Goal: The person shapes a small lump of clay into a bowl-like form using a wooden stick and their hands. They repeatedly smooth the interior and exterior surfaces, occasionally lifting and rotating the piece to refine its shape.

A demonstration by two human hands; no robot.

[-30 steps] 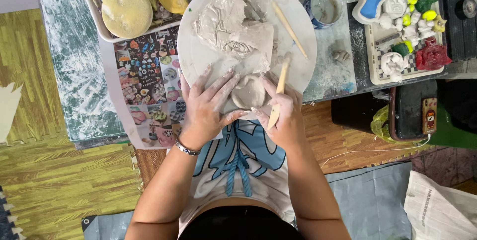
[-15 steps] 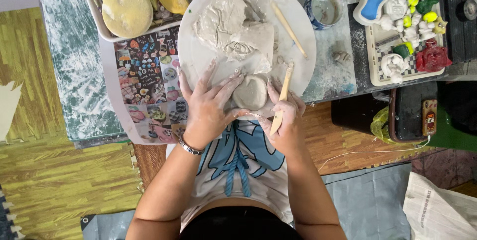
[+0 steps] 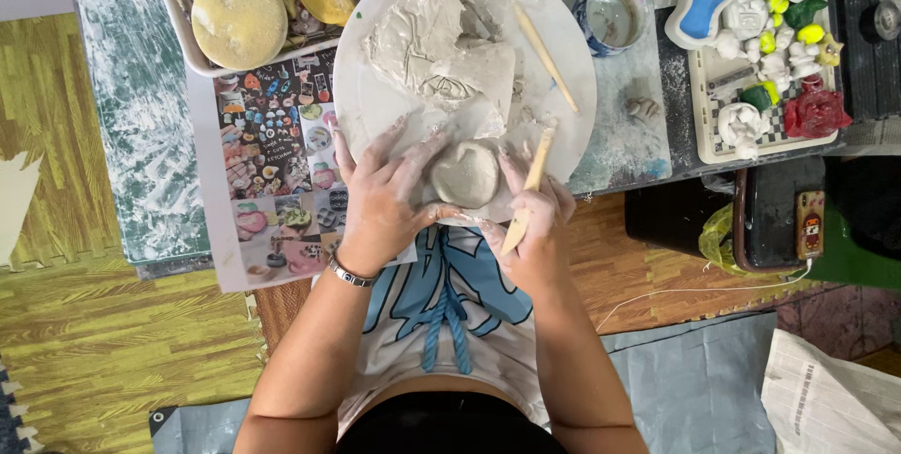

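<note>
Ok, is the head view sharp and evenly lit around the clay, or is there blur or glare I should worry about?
Head view: the clay and both hands, left and right, are sharp, with no motion blur; the light is soft and even, with faint shadows under the hands; no strong glare on the white board; straight edges bow slightly towards the corners.

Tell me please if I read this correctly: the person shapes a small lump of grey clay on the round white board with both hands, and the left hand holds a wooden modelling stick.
Not quite. The head view shows the wooden modelling stick in the right hand, not the left. The left hand rests bare against the lump of grey clay on the round white board. The rest is right.
</note>
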